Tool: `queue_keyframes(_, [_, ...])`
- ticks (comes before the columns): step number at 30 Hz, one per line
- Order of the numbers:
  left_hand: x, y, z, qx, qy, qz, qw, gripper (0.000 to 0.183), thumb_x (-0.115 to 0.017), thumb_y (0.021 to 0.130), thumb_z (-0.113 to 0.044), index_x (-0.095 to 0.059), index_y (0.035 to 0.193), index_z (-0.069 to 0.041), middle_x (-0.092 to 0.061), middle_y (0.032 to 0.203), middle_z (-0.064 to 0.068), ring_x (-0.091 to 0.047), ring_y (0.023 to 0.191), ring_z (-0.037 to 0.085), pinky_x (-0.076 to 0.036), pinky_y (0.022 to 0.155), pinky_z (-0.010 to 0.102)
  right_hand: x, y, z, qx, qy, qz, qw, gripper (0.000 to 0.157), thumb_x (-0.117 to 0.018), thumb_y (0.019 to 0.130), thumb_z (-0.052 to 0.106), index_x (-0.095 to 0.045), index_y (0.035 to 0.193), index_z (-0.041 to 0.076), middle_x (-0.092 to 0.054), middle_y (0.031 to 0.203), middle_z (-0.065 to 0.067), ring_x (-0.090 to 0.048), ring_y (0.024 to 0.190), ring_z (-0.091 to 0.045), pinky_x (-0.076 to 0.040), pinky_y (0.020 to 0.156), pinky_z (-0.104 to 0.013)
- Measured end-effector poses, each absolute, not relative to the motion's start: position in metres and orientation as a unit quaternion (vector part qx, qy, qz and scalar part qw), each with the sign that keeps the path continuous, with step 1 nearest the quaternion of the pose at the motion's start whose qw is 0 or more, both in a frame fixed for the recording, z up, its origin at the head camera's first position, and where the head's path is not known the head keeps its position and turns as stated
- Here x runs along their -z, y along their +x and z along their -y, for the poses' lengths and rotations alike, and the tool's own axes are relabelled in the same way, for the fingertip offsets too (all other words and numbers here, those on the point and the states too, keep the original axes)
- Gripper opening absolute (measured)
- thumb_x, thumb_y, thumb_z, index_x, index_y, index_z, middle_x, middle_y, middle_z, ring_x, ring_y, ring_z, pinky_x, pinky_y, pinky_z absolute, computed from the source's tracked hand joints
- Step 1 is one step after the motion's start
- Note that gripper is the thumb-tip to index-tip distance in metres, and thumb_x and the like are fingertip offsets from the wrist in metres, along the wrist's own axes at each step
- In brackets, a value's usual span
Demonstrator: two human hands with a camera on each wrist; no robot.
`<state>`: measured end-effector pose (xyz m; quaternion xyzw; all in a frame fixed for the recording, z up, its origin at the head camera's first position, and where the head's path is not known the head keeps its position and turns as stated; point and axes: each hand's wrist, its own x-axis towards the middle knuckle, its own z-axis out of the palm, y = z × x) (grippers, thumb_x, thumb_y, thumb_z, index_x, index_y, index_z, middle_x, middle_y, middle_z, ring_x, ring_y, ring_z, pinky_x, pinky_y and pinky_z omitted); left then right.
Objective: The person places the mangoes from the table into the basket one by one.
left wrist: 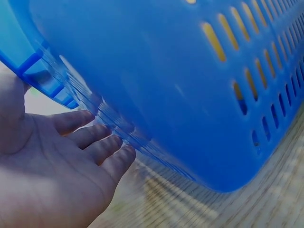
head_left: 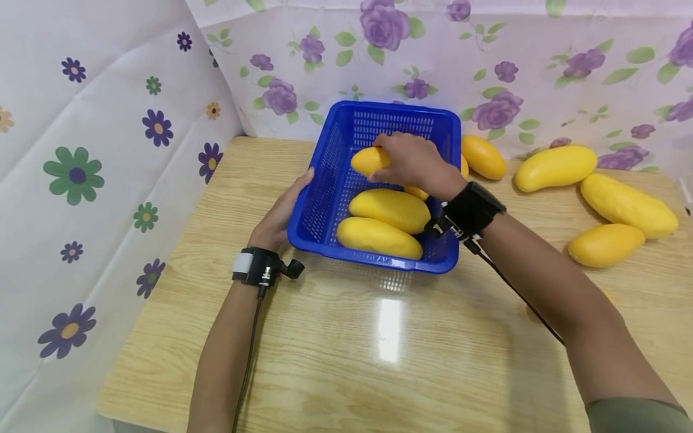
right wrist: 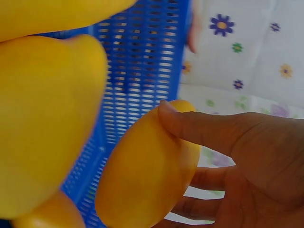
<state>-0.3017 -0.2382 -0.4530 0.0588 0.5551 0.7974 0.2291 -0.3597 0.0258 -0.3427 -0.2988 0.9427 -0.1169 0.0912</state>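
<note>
A blue plastic basket [head_left: 373,260] with slotted walls stands on the wooden table. My left hand [head_left: 276,219] holds its left side, thumb at the rim and fingers against the outer wall; in the left wrist view the fingertips touch that wall. Inside the basket's far part, my right hand [head_left: 408,159] grips a yellow-orange mango [head_left: 369,160] between thumb and fingers. The right wrist view shows this mango [right wrist: 145,171] close to the slotted wall. Two long yellow mangoes, one farther back [head_left: 390,210] and one nearer [head_left: 379,237], lie side by side in the front. Another mango [head_left: 417,192] is partly hidden under my right hand.
Right of the basket lie several mangoes: one by its far corner [head_left: 483,157], a long one [head_left: 556,168], a bumpy one [head_left: 628,205] and a smaller one [head_left: 606,245]. A flowered cloth [head_left: 325,66] hangs behind the wooden table [head_left: 346,361]. Another flowered sheet [head_left: 113,210] borders the left edge.
</note>
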Motion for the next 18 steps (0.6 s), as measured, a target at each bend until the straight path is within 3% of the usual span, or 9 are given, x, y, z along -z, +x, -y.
queue_keyframes(6, [0.452, -0.303, 0.237, -0.797, 0.053, -0.556, 0.230, 0.069, -0.040, 0.098, -0.060, -0.026, 0.157, -0.027, -0.028, 0.153, 0.027, -0.036, 0.133, 0.047, -0.041, 0.098, 0.059, 0.355, -0.364, -0.019, 0.106, -0.303, -0.942, 0.101, 0.063, -0.069, 0.088, 0.045, -0.054, 0.136, 0.007, -0.061, 0.115, -0.013, -0.054, 0.098, -0.030, -0.048, 0.080, -0.045])
queue_keyframes(18, [0.453, -0.302, 0.240, -0.797, 0.056, -0.555, 0.230, 0.069, -0.039, 0.099, -0.059, -0.024, 0.158, -0.025, -0.027, 0.152, 0.030, -0.040, 0.129, 0.046, -0.044, 0.095, 0.058, 0.363, -0.373, -0.001, 0.066, -0.296, -0.939, 0.160, 0.062, -0.069, 0.089, 0.041, -0.051, 0.139, 0.009, -0.058, 0.116, -0.010, -0.050, 0.098, -0.027, -0.044, 0.080, -0.043])
